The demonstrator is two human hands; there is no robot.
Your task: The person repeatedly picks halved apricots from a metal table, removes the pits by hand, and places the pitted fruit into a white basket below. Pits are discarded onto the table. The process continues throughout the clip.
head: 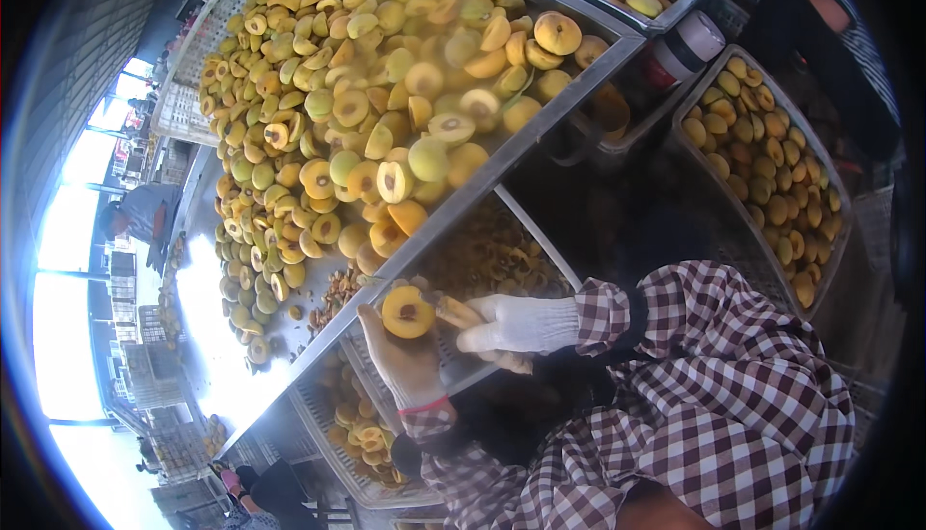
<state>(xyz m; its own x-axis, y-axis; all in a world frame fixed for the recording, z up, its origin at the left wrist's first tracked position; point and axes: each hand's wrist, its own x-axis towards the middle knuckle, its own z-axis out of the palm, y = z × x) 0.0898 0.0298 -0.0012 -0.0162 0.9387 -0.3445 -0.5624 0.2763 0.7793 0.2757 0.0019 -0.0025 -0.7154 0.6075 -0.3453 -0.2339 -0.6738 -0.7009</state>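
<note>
In a white, stained glove, my left hand (406,363) holds a halved yellow peach (408,311) with its cut face turned up. A brown pit or pit cavity shows in the middle of that face. My right hand (517,326), in a white knit glove, grips the pale handle of a small tool (457,311). The tool's head is close to the peach's right edge, and its working end is too blurred to make out. Both hands are just on my side of the metal table rim (434,230). Beyond it lies a large heap of peach halves (325,118).
Pit fragments (336,298) lie by the rim. Scraps (506,255) fill a space below it. Crates of peaches stand at right (778,168) and lower left (365,436). A tumbler (687,45) stands near the table corner. Other people sit at upper right (810,45) and lower left (268,494).
</note>
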